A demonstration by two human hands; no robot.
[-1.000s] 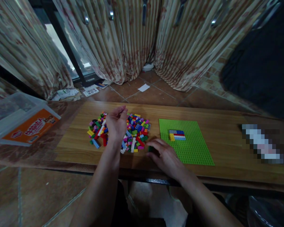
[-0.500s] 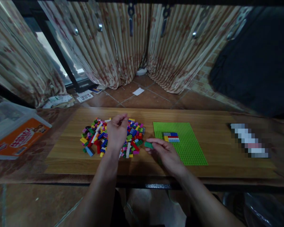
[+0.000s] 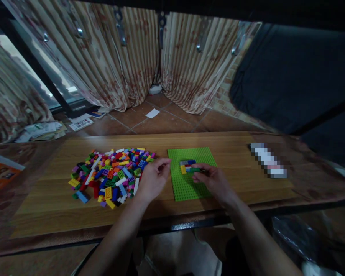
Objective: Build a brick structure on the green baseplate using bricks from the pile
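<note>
My right hand [image 3: 214, 182] is over the green baseplate [image 3: 179, 189], its thumb and fingers pinching a dark green toy brick [image 3: 194, 170]. That brick is at the near side of a small block of joined bricks [image 3: 183, 169] in grey, blue, yellow, red and white. Whether it touches them I cannot tell. My left hand [image 3: 154, 178] hovers between the baseplate and a loose pile of mixed toy bricks [image 3: 110, 173]. Its fingers are curled together, and anything in them is hidden.
Everything lies on a low wooden table [image 3: 149, 142]. A dark object with a blurred face [image 3: 268, 161] rests at its right. An orange-labelled plastic box [image 3: 1, 170] is partly visible at far left. Curtains [image 3: 103, 57] hang beyond the tiled floor.
My right hand has brought the green brick from beside the pile to the joined bricks on the baseplate. My left hand has left the pile toward the baseplate. The view has turned right.
</note>
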